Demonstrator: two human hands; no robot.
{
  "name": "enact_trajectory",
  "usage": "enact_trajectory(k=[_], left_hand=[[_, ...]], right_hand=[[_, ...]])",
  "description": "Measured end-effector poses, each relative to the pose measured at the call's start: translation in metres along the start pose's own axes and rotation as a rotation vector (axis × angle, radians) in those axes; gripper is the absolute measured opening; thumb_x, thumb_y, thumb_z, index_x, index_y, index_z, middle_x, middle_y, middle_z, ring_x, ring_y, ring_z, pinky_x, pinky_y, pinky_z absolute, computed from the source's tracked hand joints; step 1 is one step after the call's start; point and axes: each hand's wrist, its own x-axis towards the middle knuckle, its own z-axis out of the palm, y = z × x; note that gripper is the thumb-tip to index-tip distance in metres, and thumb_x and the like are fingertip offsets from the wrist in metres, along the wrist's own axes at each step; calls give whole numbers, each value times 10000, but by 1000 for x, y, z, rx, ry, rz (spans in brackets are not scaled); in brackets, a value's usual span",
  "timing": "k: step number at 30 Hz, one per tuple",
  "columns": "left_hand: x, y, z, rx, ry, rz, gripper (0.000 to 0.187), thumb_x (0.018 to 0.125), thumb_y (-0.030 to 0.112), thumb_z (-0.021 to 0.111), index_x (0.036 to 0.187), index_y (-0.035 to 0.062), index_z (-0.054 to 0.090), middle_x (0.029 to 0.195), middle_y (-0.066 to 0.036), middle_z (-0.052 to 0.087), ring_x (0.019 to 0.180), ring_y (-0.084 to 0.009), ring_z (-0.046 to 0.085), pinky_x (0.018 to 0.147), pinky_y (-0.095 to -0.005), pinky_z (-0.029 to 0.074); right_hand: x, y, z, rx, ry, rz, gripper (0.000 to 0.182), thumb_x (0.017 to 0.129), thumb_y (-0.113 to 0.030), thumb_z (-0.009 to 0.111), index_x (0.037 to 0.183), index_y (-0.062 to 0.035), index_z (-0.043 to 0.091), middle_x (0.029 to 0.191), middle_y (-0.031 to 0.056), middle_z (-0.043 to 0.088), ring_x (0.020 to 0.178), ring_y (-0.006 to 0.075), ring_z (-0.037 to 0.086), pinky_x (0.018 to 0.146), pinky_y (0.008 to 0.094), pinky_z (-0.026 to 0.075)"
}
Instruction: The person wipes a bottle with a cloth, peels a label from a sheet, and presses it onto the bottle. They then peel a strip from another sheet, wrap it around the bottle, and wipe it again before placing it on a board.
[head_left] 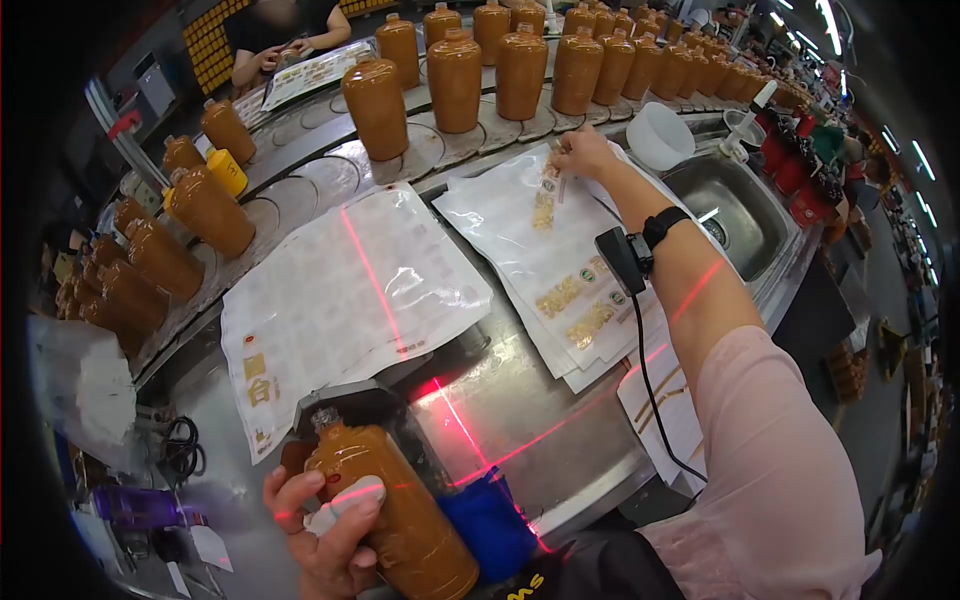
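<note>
One brown ceramic bottle (405, 510) lies tilted in the left hand (325, 535) at the lower edge of the view, neck pointing up and away toward a dark fixture on the steel tabletop (520, 410). Left grip: fingers and thumb wrapped and pressed around the bottle's body, a white patch under the thumb. Red laser lines cross the bottle, the hand and the tabletop. A blue cloth (490, 525) sits just beside the bottle, to its right.

Right hand (583, 152) is stretched far forward, fingertips pinching the top edge of a small gold label (546, 197) on a label sheet (545, 240); this sheet tops a stack of similar sheets with gold stickers. The right wrist carries a black band and a small scanner (622, 258) with a cable running back along the forearm and pink sleeve (775, 470).

A second, mostly empty backing sheet (345, 300) lies left of the stack, red line across it. Beyond both sheets, many identical brown bottles (455, 80) stand upright on a curved conveyor (300, 170). A white bowl (660, 135) and a steel sink (735, 205) are at far right. Another person (285, 35) sits beyond the conveyor, upper left.
</note>
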Motion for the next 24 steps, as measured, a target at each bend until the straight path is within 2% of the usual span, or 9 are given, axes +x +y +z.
enact_trajectory(k=[4,7,8,9,13,17,19,21,24], left_hand=[[8,12,-16,90,-189,105,462,964,554,425,1048,225,738,1088,-64,628,1172,-250,476,1103,-534,213],[-4,20,-13,67,-192,150,492,967,557,415,992,196,747,1112,-101,632,1195,-280,464,1136,-548,165],[-7,24,-14,81,-187,150,452,964,546,429,1028,224,741,1114,-63,623,1194,-250,461,1140,-543,150],[-8,28,-13,93,-177,157,418,961,535,444,1065,253,735,1116,-26,615,1192,-220,458,1143,-537,136],[-31,40,-5,86,-99,180,357,959,497,477,1102,287,728,1149,37,596,1191,-177,452,1157,-525,91],[-58,51,-4,-10,2,59,355,962,455,494,1120,237,726,1161,6,600,1192,-203,456,1142,-517,117],[-62,52,-14,-129,-4,-11,433,978,440,480,1157,113,698,1198,-131,575,1184,-262,475,1128,-492,181],[-44,58,-24,-418,252,-185,430,967,395,525,1181,50,666,1168,-126,596,1188,-255,479,1117,-442,236],[-20,67,-38,-794,63,-339,306,932,276,585,1107,34,652,1086,-82,607,1102,-190,512,1027,-373,327]], right_hand=[[-4,10,3,-79,167,-89,292,776,-324,690,1038,-195,701,1194,137,527,1131,339,533,936,484,483],[-28,3,-21,-94,277,-275,231,776,-294,691,942,-133,701,1093,156,568,1043,365,570,879,478,503],[-36,-4,-32,-78,297,-382,217,778,-287,693,902,-109,697,1043,160,584,1008,373,583,859,472,506],[-60,-21,-50,11,301,-468,223,773,-278,710,849,-70,681,958,164,597,941,368,598,820,448,502],[-160,-83,-101,275,231,-713,187,834,-212,711,818,-36,649,945,141,584,884,309,592,786,392,480],[-268,-135,-155,391,169,-832,179,874,-179,681,794,-27,630,941,97,561,851,255,582,743,353,463],[-310,-156,-182,463,117,-952,180,879,-172,675,787,-25,624,938,95,567,839,252,588,736,350,464],[-342,-177,-198,575,70,-1080,190,849,-139,701,765,-4,597,1041,129,578,895,188,561,751,302,432],[-380,-211,-210,772,56,-1150,162,825,-118,716,772,-9,609,1063,135,583,916,179,571,746,297,429]])
